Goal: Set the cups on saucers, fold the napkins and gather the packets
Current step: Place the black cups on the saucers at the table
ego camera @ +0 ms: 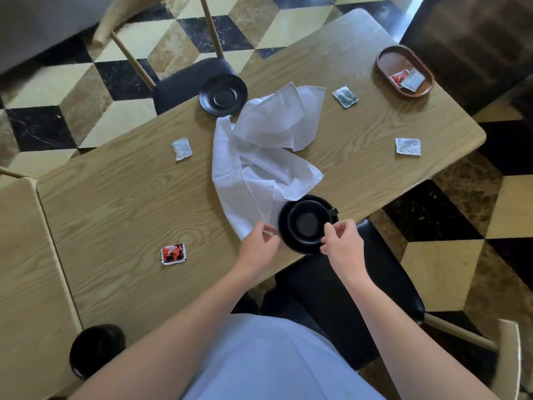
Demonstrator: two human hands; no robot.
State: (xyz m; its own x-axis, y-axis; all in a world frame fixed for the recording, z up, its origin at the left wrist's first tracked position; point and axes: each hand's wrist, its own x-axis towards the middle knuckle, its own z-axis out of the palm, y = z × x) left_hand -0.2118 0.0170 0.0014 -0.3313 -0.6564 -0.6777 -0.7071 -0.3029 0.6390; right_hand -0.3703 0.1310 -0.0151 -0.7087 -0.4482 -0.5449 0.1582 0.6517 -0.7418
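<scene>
Far left, bottom edge of the table (121, 197): a second black cup (96, 349), blurred and partly hidden behind the left forearm, not on any saucer. Red packet (173, 254) lies flat near the near edge, well left of the hands. White packet (182, 148) further back, left of the cloth. Empty black saucer (223, 94) at the far edge, overhanging the dark seat of a chair (184, 82); its right rim is just under a napkin corner.

Centre: two white napkins (265, 157) lie crumpled and overlapping — can't tell where one ends and the other starts. The lower end reaches the near saucer and covers part of its far-left rim.

Left hand (259, 243): fingers curled, pinching the near corner of the napkin cloth. Black cup on saucer (307, 223) sits at the near table edge, handle pointing right. Right hand (343, 241): fingers curled at the cup's right rim — contact with the rim looks likely, but whether it really grips is hard to make out.

Right side: grey packet (345, 96) loose on the table, another white packet (407, 146) near the right edge. Oval wooden tray (386, 57) at the far right corner holds one red and one white packet; print is unreadable.
</scene>
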